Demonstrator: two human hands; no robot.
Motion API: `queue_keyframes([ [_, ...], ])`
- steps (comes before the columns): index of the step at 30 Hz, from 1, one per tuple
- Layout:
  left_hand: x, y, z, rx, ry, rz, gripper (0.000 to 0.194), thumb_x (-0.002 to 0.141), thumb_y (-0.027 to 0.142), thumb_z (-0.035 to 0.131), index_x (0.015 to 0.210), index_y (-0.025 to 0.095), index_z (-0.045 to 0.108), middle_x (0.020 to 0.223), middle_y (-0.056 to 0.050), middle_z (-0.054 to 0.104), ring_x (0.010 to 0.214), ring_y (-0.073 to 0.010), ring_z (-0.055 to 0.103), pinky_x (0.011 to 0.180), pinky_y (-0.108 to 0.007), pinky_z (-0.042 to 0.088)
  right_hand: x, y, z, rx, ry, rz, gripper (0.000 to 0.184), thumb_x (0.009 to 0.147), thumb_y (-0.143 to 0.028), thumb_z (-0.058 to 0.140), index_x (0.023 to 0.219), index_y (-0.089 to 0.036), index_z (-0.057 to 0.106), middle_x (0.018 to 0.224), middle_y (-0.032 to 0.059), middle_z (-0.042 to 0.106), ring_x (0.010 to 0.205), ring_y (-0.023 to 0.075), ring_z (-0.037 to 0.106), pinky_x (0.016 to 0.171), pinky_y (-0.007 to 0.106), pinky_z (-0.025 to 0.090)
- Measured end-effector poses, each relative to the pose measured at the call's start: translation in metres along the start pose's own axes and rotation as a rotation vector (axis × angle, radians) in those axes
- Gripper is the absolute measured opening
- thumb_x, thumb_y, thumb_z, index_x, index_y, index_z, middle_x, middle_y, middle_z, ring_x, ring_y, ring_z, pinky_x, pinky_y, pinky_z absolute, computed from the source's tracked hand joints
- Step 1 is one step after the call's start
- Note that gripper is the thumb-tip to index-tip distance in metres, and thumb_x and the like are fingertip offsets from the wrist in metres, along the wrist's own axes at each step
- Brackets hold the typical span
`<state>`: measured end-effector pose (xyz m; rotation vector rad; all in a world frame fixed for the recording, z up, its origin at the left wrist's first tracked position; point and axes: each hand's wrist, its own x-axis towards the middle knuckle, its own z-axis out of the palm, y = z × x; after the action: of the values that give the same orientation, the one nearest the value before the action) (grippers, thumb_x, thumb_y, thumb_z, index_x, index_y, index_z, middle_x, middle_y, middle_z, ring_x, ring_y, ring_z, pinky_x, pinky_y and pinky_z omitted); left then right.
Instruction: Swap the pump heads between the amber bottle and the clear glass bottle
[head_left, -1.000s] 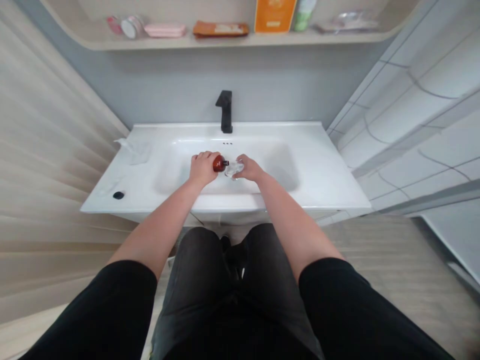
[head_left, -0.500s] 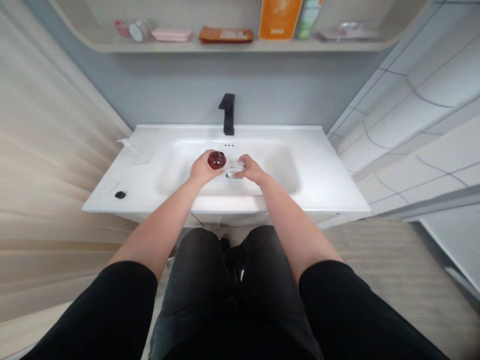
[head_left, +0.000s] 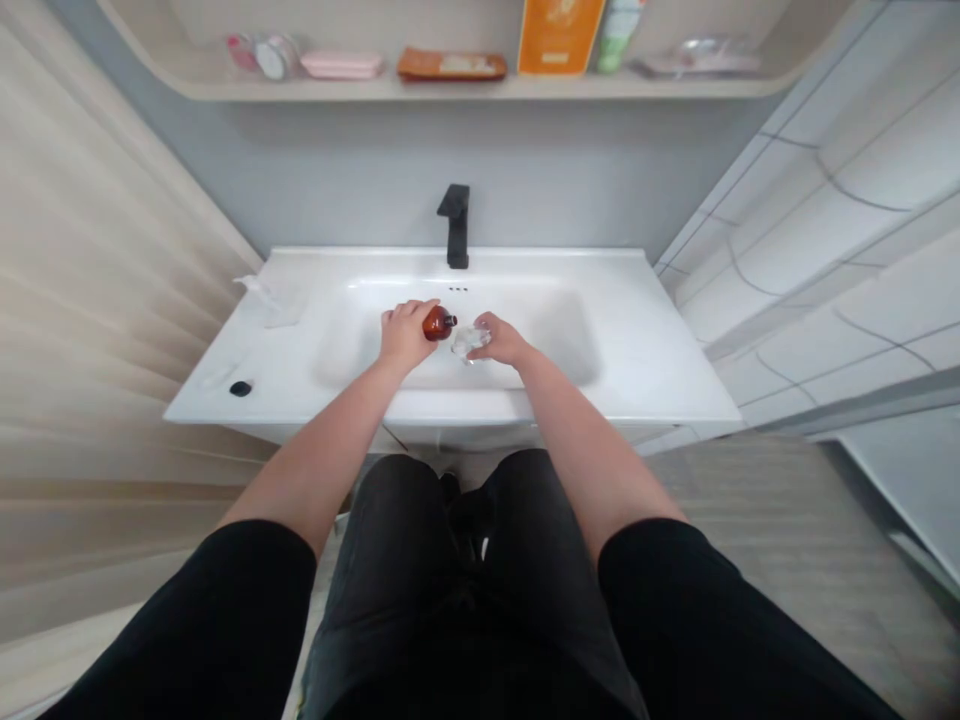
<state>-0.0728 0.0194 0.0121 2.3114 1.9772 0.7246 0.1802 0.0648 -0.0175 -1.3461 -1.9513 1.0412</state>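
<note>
The white sink top (head_left: 652, 360) spread to both sides of the black faucet (head_left: 457, 235), my landmark, with the basin (head_left: 559, 335) sunk in front of it. The long shelf (head_left: 450, 90) ran above the faucet, and the orange packet (head_left: 556, 40) stood on it, up and to the right. My left hand (head_left: 405, 335) was closed around the amber bottle, in front of the faucet and a little left; my right hand (head_left: 504, 340) gripped the clear container from its right side, in front of the faucet and a little right. A thin see-through sheet (head_left: 277, 305) lay well left of the faucet.

The amber bottle (head_left: 435, 323) was tipped, its dark neck turned toward the clear container (head_left: 466, 343), I judge to bring the two mouths near each other. I had both over the basin, probably so drips would land there. I couldn't tell whether any liquid was moving, or whether the container was glass or plastic. Smallest was the black cap-like piece (head_left: 240, 388), set down far left and forward of the faucet, likely to leave my fingers free.
</note>
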Motion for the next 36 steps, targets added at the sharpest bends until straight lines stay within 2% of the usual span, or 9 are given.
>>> queue_keyframes([
  [11,-0.004,0.009,-0.003,0.043,-0.024,0.076,0.07,0.086,0.021,0.07,0.156,0.03,0.069,0.148,-0.016,0.071,0.137,-0.0425,0.058,0.119,-0.06,0.035,0.001,0.0,0.0,-0.03,-0.013,-0.009,0.076,0.052,-0.031,0.099,0.119,-0.027,0.062,0.111,-0.0014,0.075,0.099,0.0247,0.071,0.1,0.041,0.057],
  [22,-0.006,0.014,-0.011,0.054,-0.028,0.095,0.068,0.091,0.021,0.065,0.158,0.031,0.068,0.15,-0.017,0.068,0.143,-0.0428,0.053,0.122,-0.061,0.03,-0.001,-0.004,-0.001,-0.051,-0.005,0.0,0.074,0.052,-0.031,0.1,0.117,-0.026,0.063,0.11,-0.0012,0.076,0.097,0.0247,0.072,0.096,0.04,0.058],
  [30,-0.006,0.012,-0.011,0.056,-0.014,0.15,0.065,0.095,0.02,0.063,0.159,0.032,0.067,0.151,-0.018,0.066,0.144,-0.0431,0.053,0.124,-0.063,0.028,0.001,0.0,0.001,-0.058,-0.008,-0.005,0.074,0.054,-0.03,0.1,0.119,-0.026,0.065,0.112,-0.0008,0.076,0.099,0.0252,0.072,0.098,0.041,0.058],
  [36,-0.005,0.013,-0.012,0.064,-0.019,0.144,0.068,0.093,0.019,0.064,0.16,0.033,0.067,0.151,-0.017,0.067,0.144,-0.0433,0.053,0.124,-0.063,0.028,0.001,-0.002,0.0,-0.092,-0.005,-0.003,0.073,0.054,-0.028,0.101,0.119,-0.025,0.066,0.114,0.0006,0.076,0.103,0.0267,0.072,0.101,0.041,0.057],
])
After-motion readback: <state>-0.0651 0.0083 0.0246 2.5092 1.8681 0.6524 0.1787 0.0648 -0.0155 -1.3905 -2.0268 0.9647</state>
